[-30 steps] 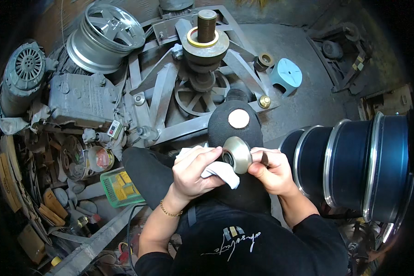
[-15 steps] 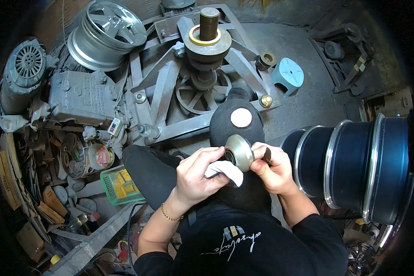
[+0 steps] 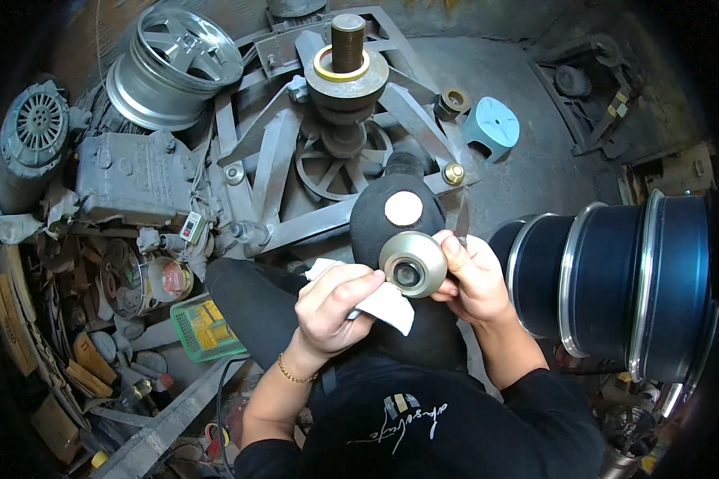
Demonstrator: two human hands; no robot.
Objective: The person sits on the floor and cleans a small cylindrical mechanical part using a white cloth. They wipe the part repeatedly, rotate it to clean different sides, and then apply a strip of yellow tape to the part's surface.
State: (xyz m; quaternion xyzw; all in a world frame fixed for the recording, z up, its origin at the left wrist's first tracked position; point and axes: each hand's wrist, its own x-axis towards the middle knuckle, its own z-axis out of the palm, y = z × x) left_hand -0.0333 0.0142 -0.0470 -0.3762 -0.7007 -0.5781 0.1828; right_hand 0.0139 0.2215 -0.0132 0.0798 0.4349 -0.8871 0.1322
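In front of my lap, my right hand [image 3: 475, 275] grips a cone-shaped metal collar [image 3: 425, 254] by its right side. The collar's dark central hole now faces back toward me. A thin dark blade-like piece [image 3: 462, 217] sticks up from the same hand, between thumb and fingers; its lower end is hidden. My left hand [image 3: 335, 307] is closed on a crumpled white cloth [image 3: 390, 308], perhaps paper, its fingertips close against the collar's left edge. Just beyond the collar is my dark-clothed knee [image 3: 367, 231], with a round white patch [image 3: 403, 208] on it.
Ahead stands a grey steel frame [image 3: 280, 160] carrying a threaded shaft [image 3: 348, 48]. A silver wheel rim [image 3: 156, 88] and a motor [image 3: 36, 132] lie left. Several dark blue rims [image 3: 607, 271] are lined up right. A light blue stool [image 3: 495, 124] and a green basket [image 3: 192, 339] are farther out.
The collar has turned so its hole faces me more. The blade-like piece now points upward in my right hand. My left hand has shifted slightly left, with more cloth showing. The whole view has shifted slightly.
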